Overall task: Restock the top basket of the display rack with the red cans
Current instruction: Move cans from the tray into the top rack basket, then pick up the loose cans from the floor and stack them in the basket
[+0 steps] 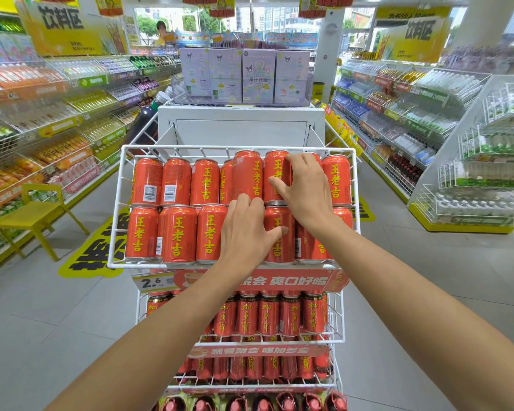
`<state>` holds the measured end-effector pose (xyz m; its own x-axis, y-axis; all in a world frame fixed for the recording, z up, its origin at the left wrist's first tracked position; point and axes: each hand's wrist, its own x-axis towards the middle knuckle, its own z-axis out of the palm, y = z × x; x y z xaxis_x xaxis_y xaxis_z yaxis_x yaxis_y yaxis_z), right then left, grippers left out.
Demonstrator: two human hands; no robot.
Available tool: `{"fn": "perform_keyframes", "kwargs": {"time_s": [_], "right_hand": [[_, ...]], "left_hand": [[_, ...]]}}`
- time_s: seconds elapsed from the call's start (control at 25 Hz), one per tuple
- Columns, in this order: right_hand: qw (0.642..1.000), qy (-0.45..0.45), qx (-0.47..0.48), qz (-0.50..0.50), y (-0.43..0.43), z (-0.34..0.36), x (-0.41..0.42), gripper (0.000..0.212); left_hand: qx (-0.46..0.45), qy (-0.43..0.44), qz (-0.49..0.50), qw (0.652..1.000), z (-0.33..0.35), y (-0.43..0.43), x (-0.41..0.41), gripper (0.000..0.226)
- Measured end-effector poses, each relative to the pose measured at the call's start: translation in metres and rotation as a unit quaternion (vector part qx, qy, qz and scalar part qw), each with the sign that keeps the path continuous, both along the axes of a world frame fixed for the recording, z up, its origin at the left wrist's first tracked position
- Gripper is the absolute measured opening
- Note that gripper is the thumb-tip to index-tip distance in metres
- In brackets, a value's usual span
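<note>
The red cans (pixel 175 232) stood packed in two tiers in the top basket (pixel 118 203). The right hand (pixel 304 188) curled its grip round an upper can; the left hand (pixel 247 229) seemingly clasped a lower one, mostly hidden. Full, they likely handled heavy, rigid, slick: take mid-wall.

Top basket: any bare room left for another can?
Hardly any. Red cans pack both rows of the top basket. Only a slim strip along its left wire wall is bare. The left hand hides one front slot.

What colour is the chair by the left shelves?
The chair is yellow, seen clearly in the head view.
</note>
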<state>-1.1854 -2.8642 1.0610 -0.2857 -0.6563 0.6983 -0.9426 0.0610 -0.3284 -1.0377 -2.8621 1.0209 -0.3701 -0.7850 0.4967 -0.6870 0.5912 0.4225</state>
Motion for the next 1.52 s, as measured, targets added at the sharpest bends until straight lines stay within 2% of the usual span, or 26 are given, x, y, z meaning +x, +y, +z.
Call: {"fn": "perform_keyframes", "kwargs": {"time_s": [0.28,0.48,0.68,0.8,1.04,1.24,1.4,1.52], "right_hand": [[1.000,0.000,0.023,-0.019,0.005,0.002,0.006,0.041],[0.995,0.017,0.092,-0.018,0.027,0.008,0.012,0.047],[0.971,0.061,0.229,-0.003,0.076,0.019,0.017,0.051],[0.954,0.094,0.284,0.009,0.115,0.010,0.028,0.053],[0.922,0.105,0.370,0.036,0.189,-0.031,0.047,0.064],[0.923,0.061,0.378,0.043,0.236,-0.075,0.028,0.057],[0.906,0.020,0.419,0.056,0.268,-0.162,0.007,0.051],[0.884,-0.021,0.462,0.065,0.278,-0.255,0.010,0.054]], "left_hand": [[0.017,-0.026,0.001,1.000,0.006,0.002,0.001,0.044],[0.022,-0.059,-0.061,0.996,0.031,-0.001,0.025,0.044],[-0.034,-0.233,-0.076,0.969,0.065,-0.006,0.083,0.069],[-0.027,-0.287,-0.084,0.954,0.057,0.003,0.107,0.078],[0.015,-0.338,-0.115,0.934,0.006,0.067,0.114,0.079],[0.051,-0.340,-0.141,0.928,-0.054,0.115,0.088,0.075],[0.134,-0.344,-0.160,0.915,-0.152,0.161,0.069,0.072],[0.215,-0.364,-0.165,0.891,-0.245,0.182,0.083,0.068]]}}
